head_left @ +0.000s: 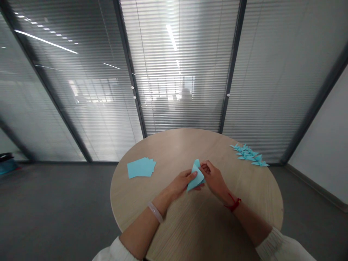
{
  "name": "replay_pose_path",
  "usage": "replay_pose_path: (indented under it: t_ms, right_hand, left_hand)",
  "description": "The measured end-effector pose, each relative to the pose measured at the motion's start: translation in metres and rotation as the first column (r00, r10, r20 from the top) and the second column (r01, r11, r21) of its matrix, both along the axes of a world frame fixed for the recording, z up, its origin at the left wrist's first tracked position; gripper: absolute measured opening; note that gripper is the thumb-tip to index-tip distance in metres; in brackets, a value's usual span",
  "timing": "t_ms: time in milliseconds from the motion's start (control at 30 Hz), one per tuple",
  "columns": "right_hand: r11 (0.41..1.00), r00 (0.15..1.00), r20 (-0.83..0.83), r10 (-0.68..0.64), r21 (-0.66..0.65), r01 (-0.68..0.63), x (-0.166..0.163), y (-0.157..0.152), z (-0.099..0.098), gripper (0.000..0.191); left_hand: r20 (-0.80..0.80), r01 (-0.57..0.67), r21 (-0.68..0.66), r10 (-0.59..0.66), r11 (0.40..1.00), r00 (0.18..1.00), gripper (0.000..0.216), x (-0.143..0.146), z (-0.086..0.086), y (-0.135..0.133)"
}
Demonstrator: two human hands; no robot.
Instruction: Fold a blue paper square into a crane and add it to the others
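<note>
A round tabletop (176,152) of pale wood grain stands on a dark grey floor (54,206), in front of a wall of glass panels (179,65) backed by closed horizontal blinds and divided by dark metal frames; ceiling lights reflect in the glass. On the left part of the tabletop lies a fanned stack of light blue paper squares (141,168), flat and well apart from the hands. Near the far right edge sits a cluster of folded blue paper figures (248,154), pointed and lying close together, some touching. Near the middle of the tabletop, just above its surface, both hands meet on a piece of light blue paper (196,176) that is partly folded: it shows a broad triangular face with a sharp crease and an upper point tipped away from the person. The left hand (181,183) pinches its lower left side, thumb on the front face, and wears a pale band at the wrist. The right hand (214,177), with a red cord at the wrist, closes its fingertips on the paper's upper right edge. White sleeves show at the bottom corners.
</note>
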State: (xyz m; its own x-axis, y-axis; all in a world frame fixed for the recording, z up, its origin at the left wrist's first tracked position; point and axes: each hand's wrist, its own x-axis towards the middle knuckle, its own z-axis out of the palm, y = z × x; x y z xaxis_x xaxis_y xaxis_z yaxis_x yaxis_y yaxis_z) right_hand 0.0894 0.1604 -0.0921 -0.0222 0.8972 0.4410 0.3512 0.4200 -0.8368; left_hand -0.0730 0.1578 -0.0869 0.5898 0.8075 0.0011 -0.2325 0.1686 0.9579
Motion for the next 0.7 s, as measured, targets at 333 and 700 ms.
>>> replay_pose_path:
  t_ms: [333,700]
  right_hand:
    - [0.992,0.950,-0.299,0.089,-0.061,-0.113,0.008,0.012,-0.002,0.038]
    - [0.969,0.934,-0.324,0.149,-0.142,-0.204,0.003,0.007,0.003,0.042]
  left_hand:
    - [-0.180,-0.127,0.133,0.149,0.983,0.972,0.048,-0.003,-0.001,0.006]
    - [-0.399,-0.043,0.441,0.239,0.896,0.885,0.046,-0.003,0.002,0.006]
